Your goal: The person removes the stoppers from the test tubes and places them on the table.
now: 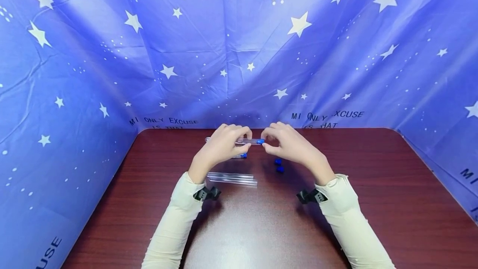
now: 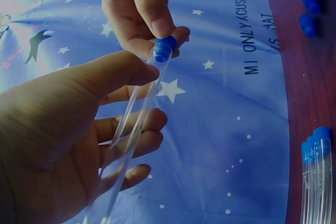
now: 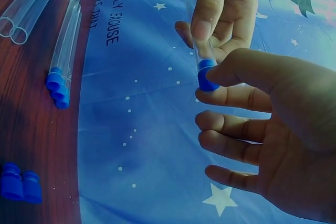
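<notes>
Pinching a clear tube [image 1: 248,140] between the thumb and fingers of my left hand [image 1: 224,142], I hold it raised above the far part of the bench [image 1: 373,169]. With my right hand [image 1: 293,140] I grip the blue stopper [image 3: 208,78] at its end, thumb and index finger closed on it, its narrower part inside the tube's mouth. My right hand's other fingers stand apart from it. On the bench lie three capped tubes [image 3: 64,45] side by side, two uncapped tubes [image 1: 235,181] nearer me, and two loose stoppers [image 3: 11,184] over to the right.
</notes>
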A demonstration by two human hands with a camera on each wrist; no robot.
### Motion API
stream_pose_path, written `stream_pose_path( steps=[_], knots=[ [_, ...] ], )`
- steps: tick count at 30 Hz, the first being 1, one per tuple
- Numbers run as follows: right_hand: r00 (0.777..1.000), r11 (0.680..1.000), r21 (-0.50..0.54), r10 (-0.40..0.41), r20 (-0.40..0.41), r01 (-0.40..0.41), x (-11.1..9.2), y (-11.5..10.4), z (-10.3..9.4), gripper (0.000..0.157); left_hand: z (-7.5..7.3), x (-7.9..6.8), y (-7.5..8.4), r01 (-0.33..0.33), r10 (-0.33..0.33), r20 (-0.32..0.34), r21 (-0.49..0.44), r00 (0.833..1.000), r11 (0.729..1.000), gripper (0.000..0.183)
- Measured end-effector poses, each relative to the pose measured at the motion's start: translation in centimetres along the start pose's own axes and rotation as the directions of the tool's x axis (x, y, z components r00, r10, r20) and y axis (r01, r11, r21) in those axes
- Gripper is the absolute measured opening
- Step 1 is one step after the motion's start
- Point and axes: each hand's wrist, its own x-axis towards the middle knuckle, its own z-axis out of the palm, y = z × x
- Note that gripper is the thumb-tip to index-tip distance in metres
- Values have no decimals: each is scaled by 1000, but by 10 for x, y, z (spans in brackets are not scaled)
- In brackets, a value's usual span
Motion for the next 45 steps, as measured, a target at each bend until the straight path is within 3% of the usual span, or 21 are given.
stream_pose_path(
  steps=[10,16,45],
  knots=[
    [996,992,123,-4,87,-7,-1,2,-3,17,1,-1,4,-42,43,-42,13,998,999,15],
    [992,990,139,-18,125,1,-1,5,-4,17,1,-1,5,-48,49,-55,26,997,999,15],
    [983,989,134,-79,166,57,0,9,-4,14,-2,1,6,7,-6,73,-24,997,1000,16]
  ],
)
